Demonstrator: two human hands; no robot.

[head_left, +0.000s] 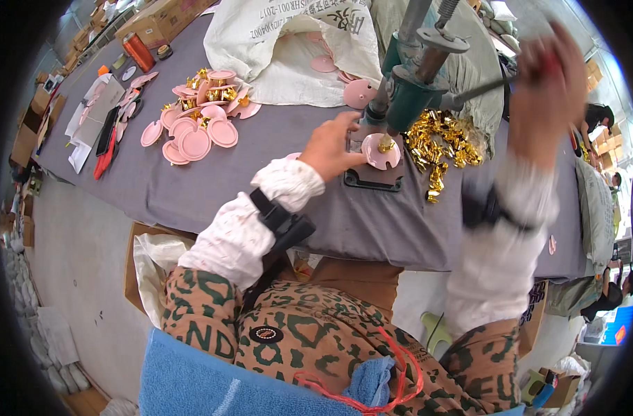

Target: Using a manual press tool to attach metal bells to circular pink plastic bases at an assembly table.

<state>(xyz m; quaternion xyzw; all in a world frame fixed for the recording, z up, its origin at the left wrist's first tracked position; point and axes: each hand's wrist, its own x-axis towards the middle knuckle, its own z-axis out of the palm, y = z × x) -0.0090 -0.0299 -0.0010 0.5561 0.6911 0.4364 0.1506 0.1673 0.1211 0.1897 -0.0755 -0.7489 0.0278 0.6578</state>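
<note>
Grey-draped surface [240,191] carries a green press [415,97]. Left hand [329,148], spread, has its thumb at a pink disc's [374,159] edge; right hand [550,90] blurs by the lever [484,89], grip impossible to tell.

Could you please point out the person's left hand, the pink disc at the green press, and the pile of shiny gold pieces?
Left hand [328,148]: head view, on the back of the hand.
Pink disc [377,158]: head view, on its flat upper face.
Gold pieces [441,141]: head view, mid-pile.
</note>
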